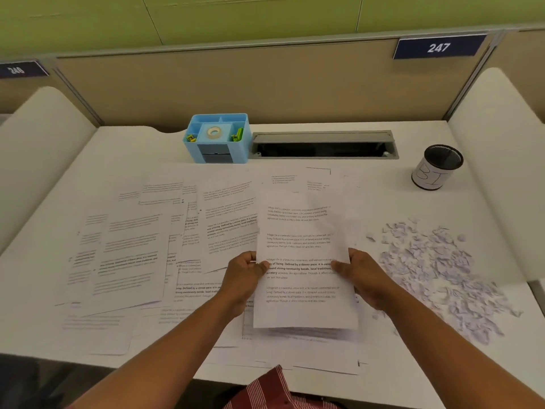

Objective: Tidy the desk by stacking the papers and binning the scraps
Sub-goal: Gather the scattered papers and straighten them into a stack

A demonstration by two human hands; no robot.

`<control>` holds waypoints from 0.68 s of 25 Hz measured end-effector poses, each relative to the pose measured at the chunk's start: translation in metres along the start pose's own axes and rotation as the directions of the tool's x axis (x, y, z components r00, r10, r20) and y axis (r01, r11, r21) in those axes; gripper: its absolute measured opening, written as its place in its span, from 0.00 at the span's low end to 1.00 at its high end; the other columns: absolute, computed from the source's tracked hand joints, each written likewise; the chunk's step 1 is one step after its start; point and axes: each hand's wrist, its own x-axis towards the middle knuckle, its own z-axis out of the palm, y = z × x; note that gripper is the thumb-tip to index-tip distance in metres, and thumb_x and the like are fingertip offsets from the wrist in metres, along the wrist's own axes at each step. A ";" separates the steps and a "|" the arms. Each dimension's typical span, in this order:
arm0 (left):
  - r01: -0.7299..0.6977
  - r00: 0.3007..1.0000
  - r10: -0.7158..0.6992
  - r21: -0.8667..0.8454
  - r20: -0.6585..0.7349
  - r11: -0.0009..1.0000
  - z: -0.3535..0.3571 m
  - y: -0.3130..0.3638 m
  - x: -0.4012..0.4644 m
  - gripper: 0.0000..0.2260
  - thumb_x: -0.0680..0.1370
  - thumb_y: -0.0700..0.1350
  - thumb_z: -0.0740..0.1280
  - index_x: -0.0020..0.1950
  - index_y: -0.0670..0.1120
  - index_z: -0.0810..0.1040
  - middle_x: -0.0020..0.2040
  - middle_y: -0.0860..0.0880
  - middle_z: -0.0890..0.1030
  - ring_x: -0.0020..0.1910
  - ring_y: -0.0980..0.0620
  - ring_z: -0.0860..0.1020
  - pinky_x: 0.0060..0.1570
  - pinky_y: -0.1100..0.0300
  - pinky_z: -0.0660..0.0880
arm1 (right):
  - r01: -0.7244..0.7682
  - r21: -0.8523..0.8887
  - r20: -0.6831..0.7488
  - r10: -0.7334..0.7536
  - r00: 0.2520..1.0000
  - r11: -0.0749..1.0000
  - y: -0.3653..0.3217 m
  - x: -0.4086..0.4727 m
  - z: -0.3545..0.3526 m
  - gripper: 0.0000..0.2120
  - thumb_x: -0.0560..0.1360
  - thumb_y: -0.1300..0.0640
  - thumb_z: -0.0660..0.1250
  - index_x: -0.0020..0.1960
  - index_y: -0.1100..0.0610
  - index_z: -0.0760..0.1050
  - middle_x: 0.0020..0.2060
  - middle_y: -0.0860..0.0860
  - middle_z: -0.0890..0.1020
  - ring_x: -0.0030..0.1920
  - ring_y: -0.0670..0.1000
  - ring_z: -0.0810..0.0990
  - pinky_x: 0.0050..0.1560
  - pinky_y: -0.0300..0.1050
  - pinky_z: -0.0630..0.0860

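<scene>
A stack of printed papers [300, 231] is held upright above the desk's middle. My left hand [244, 276] grips its left edge, thumb over the front sheet. My right hand [361, 276] grips its right edge the same way. Many loose printed sheets [132, 252] lie spread and overlapping across the left and centre of the white desk [383, 178]. A pile of small torn paper scraps [436, 273] covers the desk at the right. A black mesh cup [438, 166] with a hand-lettered paper label, serving as the bin, stands at the back right.
A blue desk organiser [218, 138] holding a tape roll and clips sits at the back centre. Beside it is an open grey cable slot [324, 146]. Beige partitions [265, 84] wall in the desk at the back, and white rounded side panels close off both sides.
</scene>
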 end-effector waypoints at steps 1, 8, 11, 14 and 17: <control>-0.004 1.000 0.004 -0.005 -0.031 1.000 -0.008 0.001 0.001 0.06 0.80 0.42 0.71 0.57 0.47 0.81 0.49 0.51 0.87 0.48 0.51 0.86 0.45 0.57 0.81 | 0.005 -0.024 0.002 -0.005 1.000 1.000 -0.001 0.004 0.008 0.09 0.82 0.59 0.66 0.61 0.55 0.78 0.53 0.53 0.87 0.51 0.58 0.87 0.54 0.63 0.82; -0.024 0.970 0.016 -0.029 -0.242 0.999 -0.076 0.005 0.024 0.08 0.78 0.40 0.72 0.56 0.47 0.80 0.54 0.47 0.84 0.53 0.50 0.81 0.51 0.57 0.78 | 0.031 -0.043 -0.093 -0.034 0.995 0.999 -0.016 0.036 0.055 0.07 0.81 0.59 0.67 0.58 0.57 0.79 0.50 0.53 0.87 0.49 0.57 0.87 0.53 0.59 0.83; -0.021 0.964 0.038 0.066 -0.265 0.998 -0.111 0.010 0.042 0.15 0.79 0.43 0.72 0.65 0.47 0.77 0.62 0.50 0.79 0.62 0.50 0.77 0.59 0.57 0.73 | 0.034 -0.036 -0.141 -0.039 0.989 0.999 -0.023 0.054 0.078 0.06 0.81 0.60 0.67 0.57 0.56 0.80 0.50 0.54 0.87 0.49 0.57 0.87 0.54 0.60 0.83; -0.020 0.978 0.052 0.161 -0.200 0.987 -0.141 0.014 0.059 0.23 0.80 0.45 0.71 0.73 0.47 0.71 0.70 0.50 0.74 0.66 0.50 0.74 0.63 0.56 0.71 | 0.034 -0.055 -0.191 -0.044 0.981 0.998 -0.033 0.073 0.104 0.06 0.80 0.60 0.68 0.56 0.57 0.81 0.49 0.54 0.87 0.48 0.58 0.87 0.53 0.61 0.83; -0.031 0.991 0.054 0.188 -0.122 0.982 -0.164 0.016 0.085 0.27 0.80 0.46 0.71 0.77 0.48 0.66 0.75 0.49 0.70 0.71 0.49 0.71 0.63 0.56 0.70 | 0.010 -0.103 -0.263 -0.037 0.964 0.995 -0.042 0.092 0.124 0.06 0.81 0.59 0.68 0.55 0.57 0.81 0.48 0.54 0.87 0.45 0.57 0.87 0.49 0.58 0.84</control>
